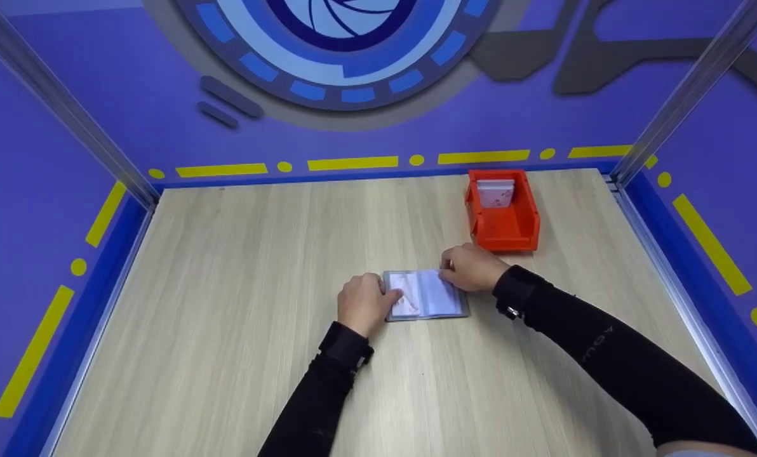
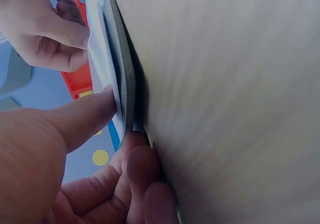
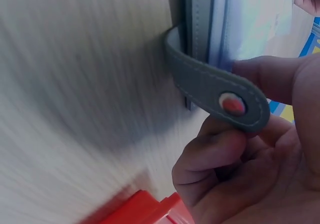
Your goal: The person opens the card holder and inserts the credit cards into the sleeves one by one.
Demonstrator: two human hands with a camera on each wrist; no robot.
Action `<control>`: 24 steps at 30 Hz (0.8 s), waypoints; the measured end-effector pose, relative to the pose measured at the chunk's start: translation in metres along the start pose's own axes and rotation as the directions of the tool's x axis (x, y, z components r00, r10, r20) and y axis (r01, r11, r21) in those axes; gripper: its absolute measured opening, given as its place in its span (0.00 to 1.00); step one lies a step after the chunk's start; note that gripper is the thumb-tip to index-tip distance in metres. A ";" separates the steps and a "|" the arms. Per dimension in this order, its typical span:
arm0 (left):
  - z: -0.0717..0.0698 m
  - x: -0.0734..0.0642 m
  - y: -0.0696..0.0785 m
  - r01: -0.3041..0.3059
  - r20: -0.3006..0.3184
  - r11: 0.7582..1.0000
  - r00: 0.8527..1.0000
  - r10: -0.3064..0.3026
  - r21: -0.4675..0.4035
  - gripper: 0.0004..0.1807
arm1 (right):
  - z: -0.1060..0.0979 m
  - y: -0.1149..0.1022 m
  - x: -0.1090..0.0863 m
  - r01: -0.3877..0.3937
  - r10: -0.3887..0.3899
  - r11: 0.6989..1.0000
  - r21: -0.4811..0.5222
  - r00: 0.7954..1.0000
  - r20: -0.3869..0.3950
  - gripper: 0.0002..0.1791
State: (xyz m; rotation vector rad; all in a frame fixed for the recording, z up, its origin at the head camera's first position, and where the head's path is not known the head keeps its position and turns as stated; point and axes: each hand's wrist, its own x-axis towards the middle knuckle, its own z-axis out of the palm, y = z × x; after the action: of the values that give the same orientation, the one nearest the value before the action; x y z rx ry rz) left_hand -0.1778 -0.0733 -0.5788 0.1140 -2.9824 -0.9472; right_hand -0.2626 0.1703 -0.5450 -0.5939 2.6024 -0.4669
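A small grey card holder lies open on the table, its clear sleeves spread out. In the left sleeve shows a white card with a reddish print. My left hand grips the holder's left edge, thumb on top and fingers underneath. At the upper right corner, my right hand pinches the edge of the sleeves, its other fingers curled. Beside those fingers, in the right wrist view, a grey strap with a round metal snap sticks out from the cover.
Just beyond my right hand stands a red-orange bin, with several pale printed cards upright at its back. The wood-grain table is enclosed by blue-purple panels and metal posts.
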 end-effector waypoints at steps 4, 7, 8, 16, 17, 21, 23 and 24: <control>0.000 0.000 0.000 0.006 -0.003 1.000 1.000 -0.006 0.004 0.27 | -0.001 0.000 0.000 -0.024 0.024 1.000 0.007 0.998 0.049 0.13; 0.001 -0.001 0.000 0.001 -0.004 1.000 1.000 -0.001 0.006 0.27 | -0.004 -0.002 -0.001 -0.015 0.015 1.000 0.000 0.996 0.085 0.12; 0.001 -0.001 0.000 0.000 -0.003 1.000 1.000 0.000 0.006 0.26 | -0.005 -0.002 -0.001 -0.002 0.002 1.000 0.000 0.996 0.092 0.11; 0.001 -0.001 0.000 -0.007 0.004 1.000 1.000 0.007 0.004 0.26 | -0.013 -0.013 -0.002 0.044 -0.048 0.997 0.070 0.997 0.058 0.12; 0.001 -0.001 0.000 -0.008 0.003 1.000 1.000 0.008 0.005 0.27 | -0.013 -0.014 -0.002 0.032 -0.036 0.996 0.088 0.998 0.050 0.12; 0.000 -0.001 0.000 -0.011 0.002 1.000 1.000 0.011 0.003 0.28 | -0.015 -0.021 0.000 0.002 -0.003 0.988 0.155 1.000 0.007 0.14; 0.000 -0.001 0.000 -0.013 -0.001 1.000 1.000 0.013 0.002 0.28 | -0.015 -0.023 0.000 0.012 -0.007 0.984 0.177 1.000 -0.026 0.16; 0.000 -0.001 0.000 -0.014 -0.001 1.000 1.000 0.014 0.003 0.28 | -0.015 -0.024 0.001 0.020 -0.013 0.983 0.185 0.999 -0.042 0.17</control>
State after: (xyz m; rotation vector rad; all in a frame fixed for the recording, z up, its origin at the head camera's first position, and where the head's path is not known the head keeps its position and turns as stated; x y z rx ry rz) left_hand -0.1769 -0.0732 -0.5787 0.0935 -2.9800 -0.9413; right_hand -0.2625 0.1534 -0.5227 -0.5485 2.5566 -0.7246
